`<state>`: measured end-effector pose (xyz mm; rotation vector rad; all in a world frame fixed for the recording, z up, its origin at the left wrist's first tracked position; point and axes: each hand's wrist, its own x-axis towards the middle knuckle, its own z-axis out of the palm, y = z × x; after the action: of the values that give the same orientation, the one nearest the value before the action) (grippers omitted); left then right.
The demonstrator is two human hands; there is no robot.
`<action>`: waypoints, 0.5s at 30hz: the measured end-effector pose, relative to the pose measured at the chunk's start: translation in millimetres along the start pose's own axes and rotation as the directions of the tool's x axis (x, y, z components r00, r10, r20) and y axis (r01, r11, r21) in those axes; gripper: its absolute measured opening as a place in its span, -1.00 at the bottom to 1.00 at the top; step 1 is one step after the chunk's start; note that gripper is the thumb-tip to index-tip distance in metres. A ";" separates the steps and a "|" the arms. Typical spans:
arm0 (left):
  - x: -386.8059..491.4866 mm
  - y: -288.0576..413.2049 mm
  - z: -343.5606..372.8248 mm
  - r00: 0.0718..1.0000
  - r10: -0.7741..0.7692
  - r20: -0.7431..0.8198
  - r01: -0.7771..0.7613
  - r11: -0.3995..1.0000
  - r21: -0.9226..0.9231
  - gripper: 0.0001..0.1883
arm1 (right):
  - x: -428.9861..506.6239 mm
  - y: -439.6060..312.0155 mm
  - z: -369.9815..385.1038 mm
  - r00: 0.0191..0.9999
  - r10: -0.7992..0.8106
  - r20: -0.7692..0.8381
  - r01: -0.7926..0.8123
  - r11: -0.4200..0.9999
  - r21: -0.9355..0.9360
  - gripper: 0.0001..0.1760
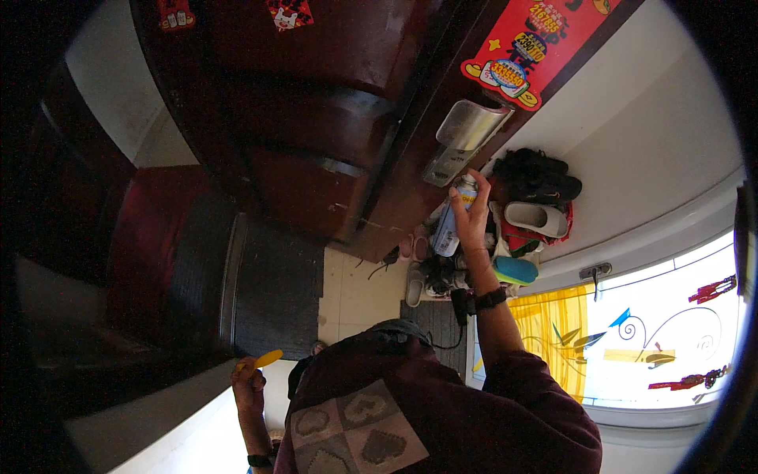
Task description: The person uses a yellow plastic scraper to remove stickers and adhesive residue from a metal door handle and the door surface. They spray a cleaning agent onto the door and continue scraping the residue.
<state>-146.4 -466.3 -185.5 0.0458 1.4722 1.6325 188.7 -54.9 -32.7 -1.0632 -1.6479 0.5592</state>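
Note:
My right hand (472, 222) grips an aerosol spray can (448, 228) with a blue-and-white body that bears writing. The fingers are around its top, near the nozzle. Just above the can, a metal fitting (468, 127) is fixed to the edge of a dark red-brown door (314, 189). A red paper banner (568, 35) with several round stickers on it hangs above that fitting. Low at the left, my left hand (249, 385) holds a yellow flat tool with a rounded end (268, 358); its exact kind is unclear.
Several shoes (441, 275) and slippers (515, 269) are piled along the wall below my right hand. A dark ribbed mat (275, 290) lies on the tiled floor (355, 290). At the right is a window (657, 338) with a yellow curtain (551, 338).

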 end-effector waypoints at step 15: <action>-5.1 -10.2 0.3 0.997 0.082 0.004 -0.081 0.990 0.113 -0.88 | -19.4 60.0 4.6 0.992 0.088 0.092 -0.086 0.996 -0.017 -0.47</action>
<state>-137.3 -470.5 -191.0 0.1715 1.5804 1.6120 207.6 -41.1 -91.4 -1.1374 -1.6931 0.6647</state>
